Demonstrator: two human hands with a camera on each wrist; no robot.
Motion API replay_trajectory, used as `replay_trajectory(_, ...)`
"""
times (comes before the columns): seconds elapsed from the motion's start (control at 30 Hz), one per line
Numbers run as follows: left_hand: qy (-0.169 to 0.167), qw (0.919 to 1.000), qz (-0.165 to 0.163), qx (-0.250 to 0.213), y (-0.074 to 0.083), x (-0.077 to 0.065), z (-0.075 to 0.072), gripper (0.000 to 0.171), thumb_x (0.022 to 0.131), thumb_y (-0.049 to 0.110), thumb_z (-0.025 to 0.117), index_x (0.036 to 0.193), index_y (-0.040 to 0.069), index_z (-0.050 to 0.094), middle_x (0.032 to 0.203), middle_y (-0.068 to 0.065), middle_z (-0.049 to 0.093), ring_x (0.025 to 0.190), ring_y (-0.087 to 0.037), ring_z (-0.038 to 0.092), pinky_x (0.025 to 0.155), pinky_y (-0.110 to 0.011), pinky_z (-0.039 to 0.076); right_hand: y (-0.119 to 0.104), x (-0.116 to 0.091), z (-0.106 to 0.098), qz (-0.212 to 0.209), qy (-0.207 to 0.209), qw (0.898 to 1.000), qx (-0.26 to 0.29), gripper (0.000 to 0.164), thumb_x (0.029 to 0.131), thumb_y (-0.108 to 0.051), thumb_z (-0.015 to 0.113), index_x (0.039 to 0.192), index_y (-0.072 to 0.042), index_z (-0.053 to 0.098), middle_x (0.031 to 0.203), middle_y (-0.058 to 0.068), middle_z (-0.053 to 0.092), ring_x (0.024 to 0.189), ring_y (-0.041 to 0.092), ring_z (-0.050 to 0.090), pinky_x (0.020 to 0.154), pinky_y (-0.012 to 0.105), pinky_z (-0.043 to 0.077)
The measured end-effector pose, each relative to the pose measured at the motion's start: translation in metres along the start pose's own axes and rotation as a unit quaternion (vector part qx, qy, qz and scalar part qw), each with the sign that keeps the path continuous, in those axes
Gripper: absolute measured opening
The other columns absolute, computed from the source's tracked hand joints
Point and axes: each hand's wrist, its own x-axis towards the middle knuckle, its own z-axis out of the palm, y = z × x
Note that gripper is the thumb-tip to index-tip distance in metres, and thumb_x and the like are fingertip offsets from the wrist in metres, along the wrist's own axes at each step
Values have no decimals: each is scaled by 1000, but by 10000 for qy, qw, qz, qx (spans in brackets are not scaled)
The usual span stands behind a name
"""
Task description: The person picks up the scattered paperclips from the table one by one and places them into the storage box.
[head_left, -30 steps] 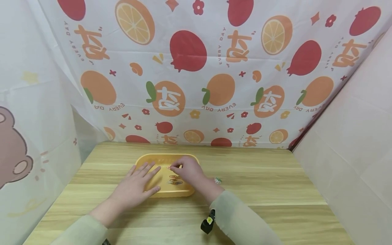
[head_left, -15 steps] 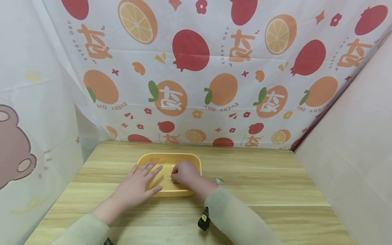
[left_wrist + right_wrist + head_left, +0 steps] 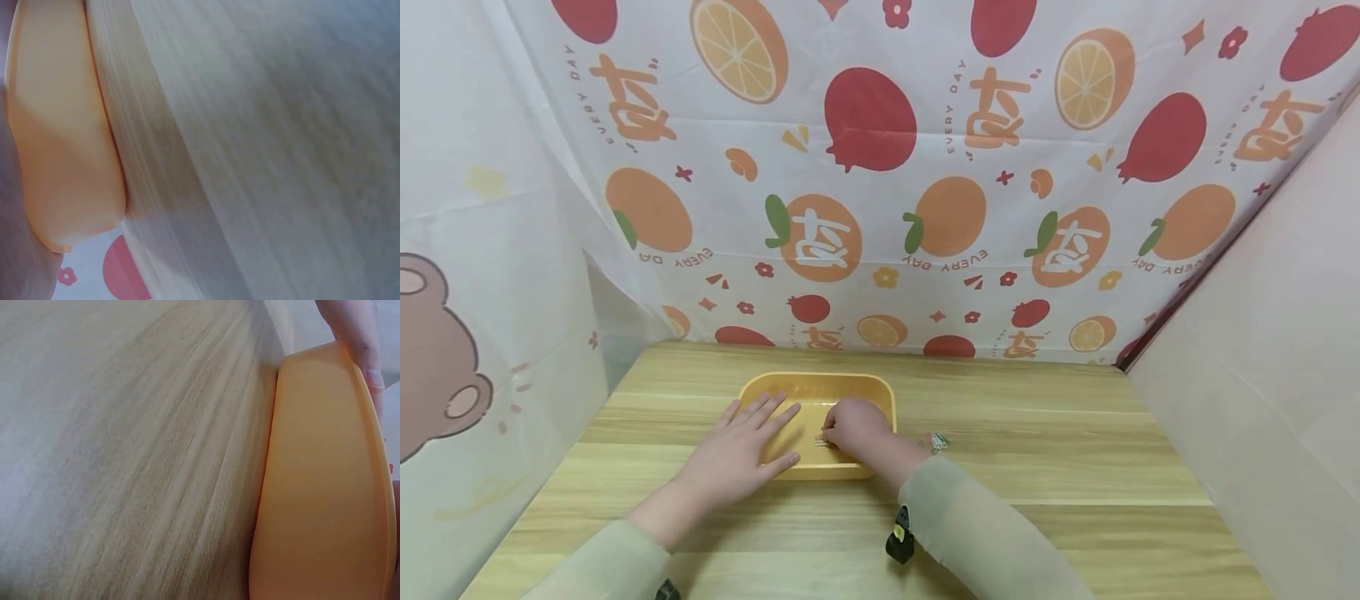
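Note:
A yellow plastic tray sits on the wooden table, its outer wall filling part of both wrist views. My left hand lies over the tray's left end with fingers spread and straight, the thumb near the front rim. Inside the tray, my right hand has thumb and fingertips together at a small reddish paper clip. Other paper clips lie on the tray floor by those fingertips, most of them hidden beneath the hand. The right wrist view shows the left hand at the tray's far rim.
Several green and white paper clips lie on the table to the right of the tray, beside the right forearm. A fruit-print cloth hangs behind the table, and pale cloth walls stand at both sides.
My right hand has come down toward the front of the tray with the reddish paper clip, from the back part to the other clips, covering most of them. The left hand stays put.

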Motion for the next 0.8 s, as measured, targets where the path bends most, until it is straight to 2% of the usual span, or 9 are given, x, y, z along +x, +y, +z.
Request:
replay_trajectory(0.27,-5,10000,-8,24,0,0,0,73,94,61,55,153,21,41,159,-10,33,146,-36,28,116,-64,16,0,1,1,55,59,10000,-16,15,89,-39,73,81,-28,79,74,-20,64,68,1,54,66,22,49)
replay_trajectory(0.53,-10,10000,-6,21,1,0,-1,74,94,65,50,153,21,41,160,-10,32,146,-36,27,117,-63,15,1,0,-1,52,227,9995,211,11,89,-36,73,86,-28,80,80,-19,67,75,1,59,72,24,51)
replay_trajectory(0.63,-19,10000,-10,27,2,0,-1,75,94,66,49,153,20,41,160,-10,32,146,-36,27,117,-63,15,0,0,-3,83,244,9995,201,13,90,-38,72,91,-28,80,85,-19,69,79,1,61,74,24,52)
replay_trajectory(0.8,18,10000,-13,-6,3,-1,-2,73,94,61,55,152,19,42,159,-11,33,145,-37,29,117,-63,14,-1,0,-4,119,332,9990,266,17,92,-41,70,99,-29,80,89,-17,70,79,3,62,72,25,52)
